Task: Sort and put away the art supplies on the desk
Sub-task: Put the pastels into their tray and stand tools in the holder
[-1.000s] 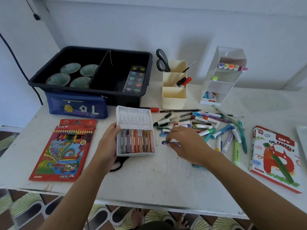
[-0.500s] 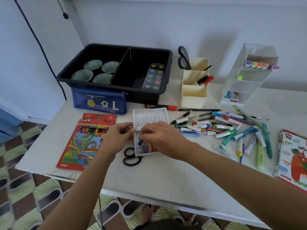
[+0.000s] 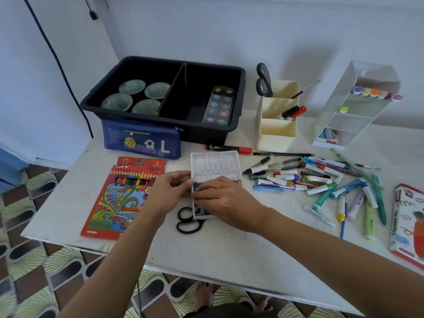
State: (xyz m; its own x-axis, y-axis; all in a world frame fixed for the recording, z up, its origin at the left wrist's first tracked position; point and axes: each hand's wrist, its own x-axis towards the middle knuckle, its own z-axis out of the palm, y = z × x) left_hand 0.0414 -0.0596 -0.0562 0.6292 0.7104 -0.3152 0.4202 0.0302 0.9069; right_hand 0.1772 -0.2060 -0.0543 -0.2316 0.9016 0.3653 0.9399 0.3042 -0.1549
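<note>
Crayon tray [image 3: 215, 167] lies between the hands, its near half hidden under the right hand [image 3: 226, 198]; black scissors [image 3: 187, 220] are half buried beneath it. The scuffed white table [image 3: 229, 249] stands over patterned floor tiles [image 3: 34, 260]. The tray is white plastic, with empty moulded slots beyond the fingers. The left hand [image 3: 171, 189] pinches its left edge; the right pinches a dark blue crayon [image 3: 196, 186] there.

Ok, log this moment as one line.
left hand: holds tray edge | right hand: holds dark pastel in tray | pens: loose on desk, unsorted
</note>
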